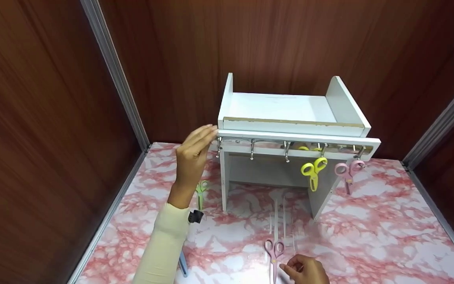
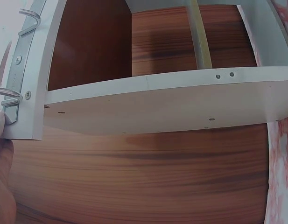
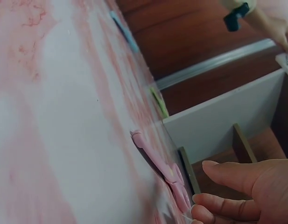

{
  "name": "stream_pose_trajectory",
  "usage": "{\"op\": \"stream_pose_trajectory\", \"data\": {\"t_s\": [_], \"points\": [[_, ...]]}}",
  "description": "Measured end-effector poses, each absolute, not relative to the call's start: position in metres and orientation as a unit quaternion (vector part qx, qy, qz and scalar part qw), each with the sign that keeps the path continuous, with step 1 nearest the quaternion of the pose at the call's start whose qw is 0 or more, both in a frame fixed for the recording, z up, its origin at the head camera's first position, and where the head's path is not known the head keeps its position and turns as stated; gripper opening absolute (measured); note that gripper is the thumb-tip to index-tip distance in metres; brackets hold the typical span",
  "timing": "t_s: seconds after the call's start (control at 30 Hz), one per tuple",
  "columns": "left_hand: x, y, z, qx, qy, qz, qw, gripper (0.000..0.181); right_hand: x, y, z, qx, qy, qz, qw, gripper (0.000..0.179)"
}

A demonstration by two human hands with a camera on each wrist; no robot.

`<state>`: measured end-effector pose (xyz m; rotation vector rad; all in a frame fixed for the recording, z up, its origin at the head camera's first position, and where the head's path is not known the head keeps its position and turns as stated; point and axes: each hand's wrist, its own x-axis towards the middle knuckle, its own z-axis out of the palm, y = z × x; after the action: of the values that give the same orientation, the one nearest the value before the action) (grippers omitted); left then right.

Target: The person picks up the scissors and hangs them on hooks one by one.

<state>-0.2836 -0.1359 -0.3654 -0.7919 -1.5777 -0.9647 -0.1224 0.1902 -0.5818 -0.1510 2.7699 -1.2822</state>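
My left hand (image 1: 190,156) grips the left end of the white hook rail (image 1: 298,139), thumb in front and fingers behind in the left wrist view. The rail carries several metal hooks (image 1: 252,149). Yellow scissors (image 1: 313,179) hang from one hook toward the right, and pink scissors (image 1: 347,177) hang at the right end. Another pair of pink scissors (image 1: 274,261) lies on the marbled tabletop, handles toward the shelf. Just right of them is my right hand (image 1: 307,271), its thumb (image 3: 228,175) and fingers apart with nothing between them in the right wrist view.
A white shelf unit (image 1: 331,193) stands behind the rail. Green scissors (image 1: 201,193) lie left of it, and a blue object (image 1: 183,264) lies partly behind my left sleeve. Wood-patterned walls (image 1: 164,71) enclose the back and sides of the marbled table (image 1: 388,236).
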Motion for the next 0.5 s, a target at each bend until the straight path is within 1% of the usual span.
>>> {"op": "stream_pose_trajectory", "data": {"t_s": [0.5], "points": [[-0.2836, -0.1356, -0.3650, -0.333, -0.660, -0.407, 0.537, 0.024, -0.1210, 0.1824, -0.5827, -0.056, 0.939, -0.334, 0.052, 0.038]]}}
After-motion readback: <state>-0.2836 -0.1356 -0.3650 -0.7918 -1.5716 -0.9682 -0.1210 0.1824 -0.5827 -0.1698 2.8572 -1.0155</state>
